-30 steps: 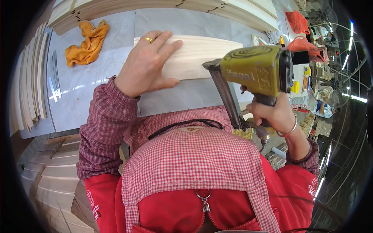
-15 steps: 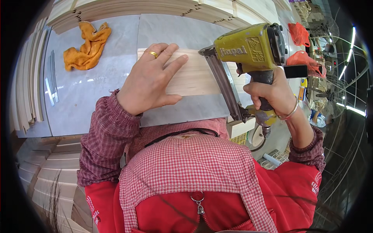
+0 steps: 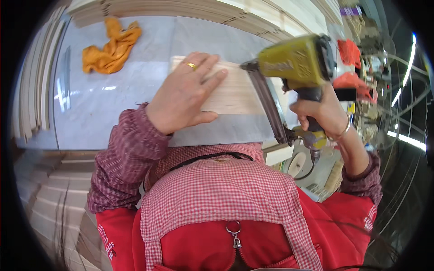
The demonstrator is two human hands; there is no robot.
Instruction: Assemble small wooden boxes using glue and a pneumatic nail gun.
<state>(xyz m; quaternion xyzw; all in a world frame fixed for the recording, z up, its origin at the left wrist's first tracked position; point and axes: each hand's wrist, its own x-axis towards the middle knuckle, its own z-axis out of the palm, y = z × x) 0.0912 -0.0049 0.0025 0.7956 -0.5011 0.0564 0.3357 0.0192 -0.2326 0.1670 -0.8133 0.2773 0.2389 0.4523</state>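
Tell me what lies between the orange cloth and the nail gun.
From cloth to nail gun, the head view shows grey tabletop, then the left hand on the wooden board.

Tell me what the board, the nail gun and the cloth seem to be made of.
Board: seemingly bare wood, pale, with grain lines showing.
Nail gun: probably painted metal, from its olive-yellow housing and grey, metallic-looking magazine; blur leaves the finish uncertain.
Cloth: soft orange fabric, limp and folded; the fibre can't be told.
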